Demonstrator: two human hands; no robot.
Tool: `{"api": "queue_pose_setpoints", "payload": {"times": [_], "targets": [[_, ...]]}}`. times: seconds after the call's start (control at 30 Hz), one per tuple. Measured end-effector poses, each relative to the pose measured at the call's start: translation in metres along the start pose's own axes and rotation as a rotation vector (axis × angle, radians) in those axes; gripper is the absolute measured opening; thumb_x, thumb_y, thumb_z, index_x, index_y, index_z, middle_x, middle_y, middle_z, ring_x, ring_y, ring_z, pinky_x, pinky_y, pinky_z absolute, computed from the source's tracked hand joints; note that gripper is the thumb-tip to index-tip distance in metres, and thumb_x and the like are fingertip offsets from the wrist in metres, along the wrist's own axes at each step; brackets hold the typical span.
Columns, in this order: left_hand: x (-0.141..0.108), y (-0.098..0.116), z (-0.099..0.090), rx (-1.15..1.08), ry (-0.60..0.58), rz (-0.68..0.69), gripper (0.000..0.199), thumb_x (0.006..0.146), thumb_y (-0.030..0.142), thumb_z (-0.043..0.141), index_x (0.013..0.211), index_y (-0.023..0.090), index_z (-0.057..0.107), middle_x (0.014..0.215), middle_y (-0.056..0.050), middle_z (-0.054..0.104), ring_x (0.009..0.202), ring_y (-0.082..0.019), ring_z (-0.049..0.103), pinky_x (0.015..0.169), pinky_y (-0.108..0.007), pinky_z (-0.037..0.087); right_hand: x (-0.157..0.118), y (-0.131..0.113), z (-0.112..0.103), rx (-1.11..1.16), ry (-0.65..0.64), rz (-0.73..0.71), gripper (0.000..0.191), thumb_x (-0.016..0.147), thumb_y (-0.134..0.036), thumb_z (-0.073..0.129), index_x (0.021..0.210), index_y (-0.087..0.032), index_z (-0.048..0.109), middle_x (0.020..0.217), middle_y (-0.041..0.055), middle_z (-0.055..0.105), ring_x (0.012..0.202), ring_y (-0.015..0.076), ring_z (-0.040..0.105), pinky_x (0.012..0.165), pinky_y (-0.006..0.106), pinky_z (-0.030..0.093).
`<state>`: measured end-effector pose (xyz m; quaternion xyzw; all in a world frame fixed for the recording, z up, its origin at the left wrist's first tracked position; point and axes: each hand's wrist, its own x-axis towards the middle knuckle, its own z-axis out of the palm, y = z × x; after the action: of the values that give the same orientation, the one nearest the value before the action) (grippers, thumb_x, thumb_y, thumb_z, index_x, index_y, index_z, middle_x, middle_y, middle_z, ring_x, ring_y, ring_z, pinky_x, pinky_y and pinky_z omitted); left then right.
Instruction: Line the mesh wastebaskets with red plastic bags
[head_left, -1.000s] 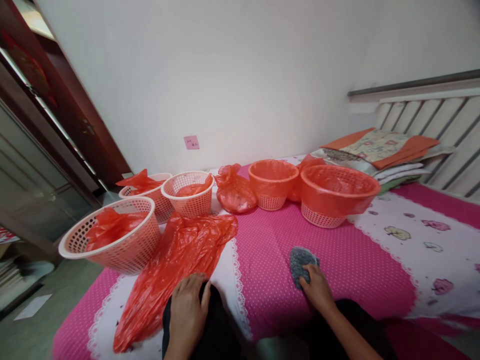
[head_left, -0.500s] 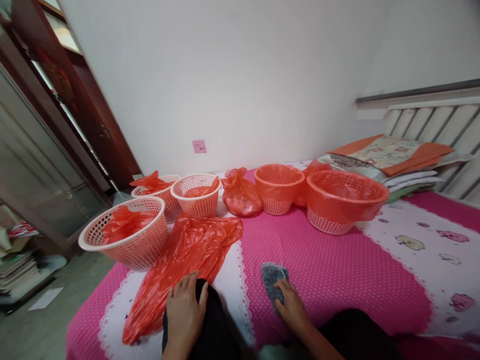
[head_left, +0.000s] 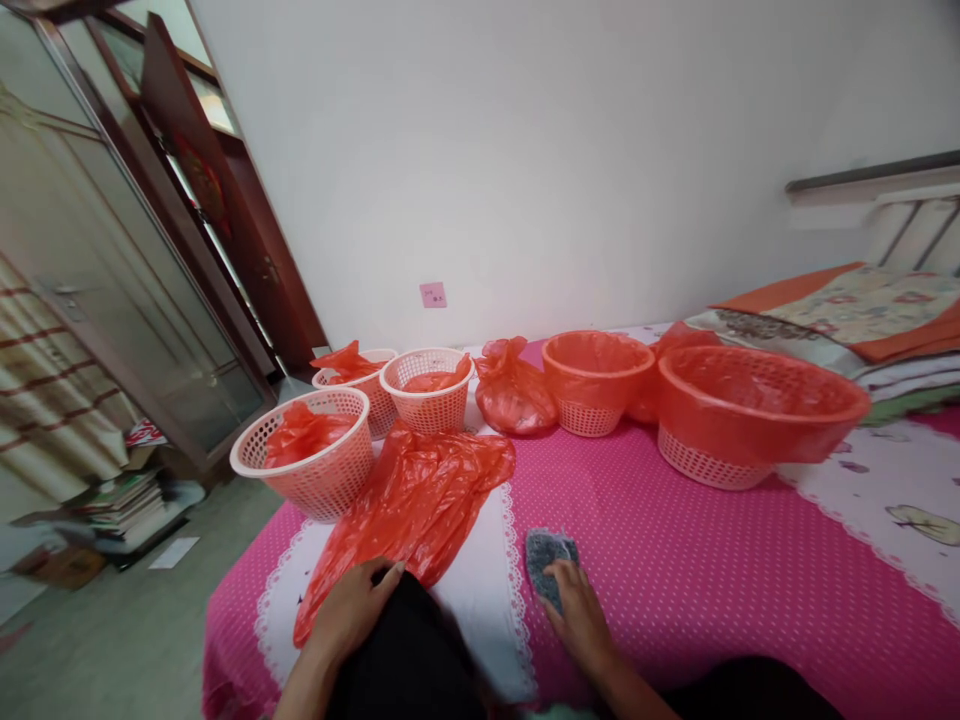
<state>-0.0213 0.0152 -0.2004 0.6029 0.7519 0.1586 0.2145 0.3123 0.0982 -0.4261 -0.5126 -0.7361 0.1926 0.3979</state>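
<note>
My left hand [head_left: 356, 603] rests on my dark-clothed knee with its fingers laid out, holding nothing. A flat, fuzzy grey-blue cloth [head_left: 541, 560] lies on the pink bedspread, and my right hand [head_left: 577, 615] grips its right side with thumb and fingers. Just beyond my left hand, an empty-looking red plastic bag [head_left: 420, 490] is spread over the bed. A white plastic basket [head_left: 322, 475] holding a red bag stands at that bag's left edge.
Behind are two more white baskets [head_left: 427, 405] with red bags inside, and a knotted red bag [head_left: 516, 395]. Two baskets covered with red plastic, a smaller one [head_left: 596, 375] and a larger one [head_left: 757, 415], stand right. Folded bedding [head_left: 885, 320] is stacked far right, by the wall.
The view has turned left, so the baskets and bags appear farther right. My left hand has slid slightly back on the knee. The right hand stays on the cloth.
</note>
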Motion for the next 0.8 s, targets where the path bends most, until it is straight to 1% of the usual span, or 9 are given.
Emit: {"api": "queue_pose_setpoints", "payload": {"times": [0.1, 0.2, 0.33, 0.4, 0.43, 0.5, 0.6, 0.7, 0.8], "targets": [[-0.003, -0.012, -0.001, 0.021, -0.004, -0.039, 0.054, 0.096, 0.06, 0.038, 0.103, 0.022, 0.076, 0.11, -0.008, 0.078, 0.105, -0.028, 0.071, 0.09, -0.036, 0.048, 0.005, 0.005, -0.005, 0.069, -0.007, 0.025, 0.024, 0.08, -0.022, 0.058, 0.102, -0.022, 0.066, 0.104, 0.0089, 0.067, 0.104, 0.0287, 0.064, 0.095, 0.043, 0.053], [-0.002, -0.021, -0.004, 0.037, -0.036, -0.055, 0.056, 0.096, 0.061, 0.036, 0.101, 0.021, 0.075, 0.108, -0.009, 0.078, 0.103, -0.029, 0.07, 0.089, -0.036, 0.047, 0.014, 0.011, -0.011, 0.143, 0.05, 0.064, 0.022, 0.084, -0.031, 0.055, 0.099, -0.02, 0.065, 0.101, 0.0096, 0.069, 0.101, 0.0282, 0.066, 0.093, 0.042, 0.054], [-0.002, -0.027, -0.007, 0.059, -0.057, -0.076, 0.055, 0.095, 0.059, 0.036, 0.103, 0.02, 0.074, 0.11, -0.011, 0.078, 0.105, -0.029, 0.07, 0.092, -0.038, 0.046, 0.033, 0.008, -0.022, 0.195, 0.179, 0.152, 0.034, 0.091, -0.045, 0.052, 0.109, -0.018, 0.063, 0.107, 0.0116, 0.071, 0.103, 0.0286, 0.067, 0.094, 0.042, 0.054], [-0.002, -0.026, -0.008, 0.053, -0.061, -0.077, 0.055, 0.095, 0.06, 0.036, 0.104, 0.021, 0.074, 0.111, -0.01, 0.078, 0.106, -0.029, 0.069, 0.092, -0.038, 0.046, 0.04, 0.003, -0.023, 0.182, 0.185, 0.149, 0.041, 0.094, -0.047, 0.048, 0.117, -0.017, 0.063, 0.116, 0.0137, 0.071, 0.111, 0.0296, 0.066, 0.099, 0.043, 0.052], [-0.001, -0.026, -0.008, 0.05, -0.06, -0.074, 0.055, 0.095, 0.06, 0.036, 0.104, 0.022, 0.074, 0.111, -0.01, 0.077, 0.106, -0.029, 0.069, 0.092, -0.037, 0.046, 0.042, 0.0, -0.022, 0.156, 0.151, 0.132, 0.043, 0.095, -0.046, 0.046, 0.122, -0.016, 0.062, 0.121, 0.0147, 0.07, 0.116, 0.0301, 0.065, 0.102, 0.043, 0.051], [0.0, -0.023, -0.008, 0.051, -0.056, -0.068, 0.055, 0.095, 0.061, 0.036, 0.104, 0.022, 0.074, 0.112, -0.009, 0.077, 0.107, -0.029, 0.069, 0.092, -0.037, 0.045, 0.039, -0.004, -0.013, 0.051, 0.007, 0.097, 0.049, 0.093, -0.042, 0.049, 0.132, -0.016, 0.06, 0.134, 0.0165, 0.066, 0.128, 0.0322, 0.06, 0.11, 0.046, 0.045], [0.003, -0.016, -0.007, 0.061, -0.075, -0.054, 0.054, 0.095, 0.061, 0.037, 0.1, 0.022, 0.074, 0.108, -0.009, 0.078, 0.103, -0.029, 0.07, 0.088, -0.037, 0.045, 0.025, -0.007, 0.001, -0.167, -0.213, 0.081, 0.065, 0.083, -0.04, 0.062, 0.144, -0.016, 0.056, 0.153, 0.0172, 0.052, 0.145, 0.0367, 0.044, 0.12, 0.053, 0.033], [0.009, -0.007, -0.006, 0.069, -0.103, -0.006, 0.053, 0.095, 0.06, 0.038, 0.091, 0.021, 0.073, 0.102, -0.009, 0.078, 0.096, -0.028, 0.07, 0.083, -0.036, 0.045, 0.013, -0.006, 0.003, -0.247, -0.27, 0.072, 0.076, 0.081, -0.039, 0.065, 0.152, -0.017, 0.048, 0.162, 0.0151, 0.04, 0.151, 0.0349, 0.034, 0.123, 0.053, 0.027], [0.017, 0.001, -0.003, 0.064, -0.1, 0.03, 0.051, 0.096, 0.058, 0.038, 0.088, 0.021, 0.072, 0.099, -0.009, 0.078, 0.093, -0.027, 0.07, 0.08, -0.035, 0.044, 0.006, -0.002, -0.013, -0.192, -0.273, 0.053, 0.073, 0.083, -0.037, 0.063, 0.151, -0.016, 0.049, 0.161, 0.015, 0.043, 0.149, 0.0321, 0.039, 0.123, 0.049, 0.03]]}}
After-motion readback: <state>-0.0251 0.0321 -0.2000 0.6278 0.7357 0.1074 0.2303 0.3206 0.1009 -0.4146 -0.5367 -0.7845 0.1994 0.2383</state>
